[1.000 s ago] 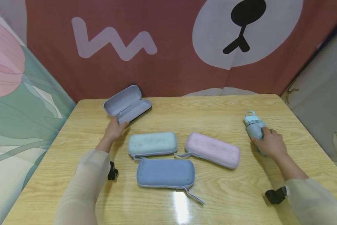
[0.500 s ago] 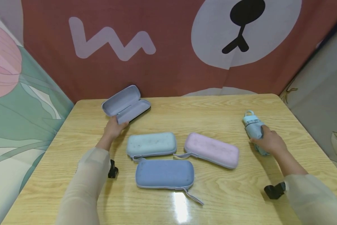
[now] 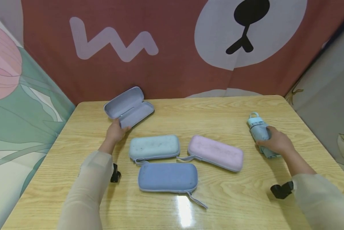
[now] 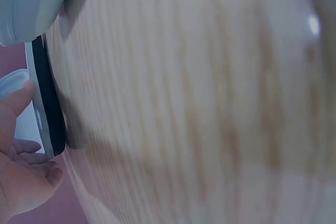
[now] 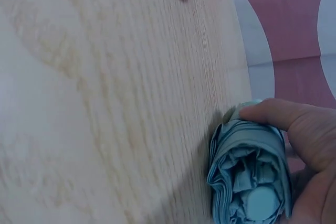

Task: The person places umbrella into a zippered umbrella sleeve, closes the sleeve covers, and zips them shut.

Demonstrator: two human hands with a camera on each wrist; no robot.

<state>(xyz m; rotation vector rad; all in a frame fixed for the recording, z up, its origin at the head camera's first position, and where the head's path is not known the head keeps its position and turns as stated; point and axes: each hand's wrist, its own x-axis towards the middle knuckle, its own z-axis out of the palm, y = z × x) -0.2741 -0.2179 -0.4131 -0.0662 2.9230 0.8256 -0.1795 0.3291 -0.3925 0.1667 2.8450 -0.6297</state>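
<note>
At the back left, my left hand [image 3: 114,131] holds the near corner of an opened blue-grey glasses case [image 3: 138,113]. Its lid [image 3: 124,102] stands raised. The left wrist view shows the thumb on the rim and the fingers under the end of the case's dark-sided base [image 4: 48,103]. On the right side of the table my right hand [image 3: 278,143] grips a light blue folded umbrella [image 3: 258,131] around its lower part. Its loop handle [image 3: 254,114] points away from me. Gathered fabric folds [image 5: 241,163] and the round tip [image 5: 261,203] face the right wrist camera.
Three zipped cases lie mid-table: a mint one [image 3: 155,147], a blue one [image 3: 167,177] in front of it, and a pink one [image 3: 215,153] to the right. Their wrist straps trail on the wood. A red printed cloth [image 3: 175,73] hangs behind the table's back edge.
My right hand has shifted slightly right around the umbrella, and more of the umbrella's lower fabric shows. The left hand keeps its hold on the glasses case, which has barely moved.
</note>
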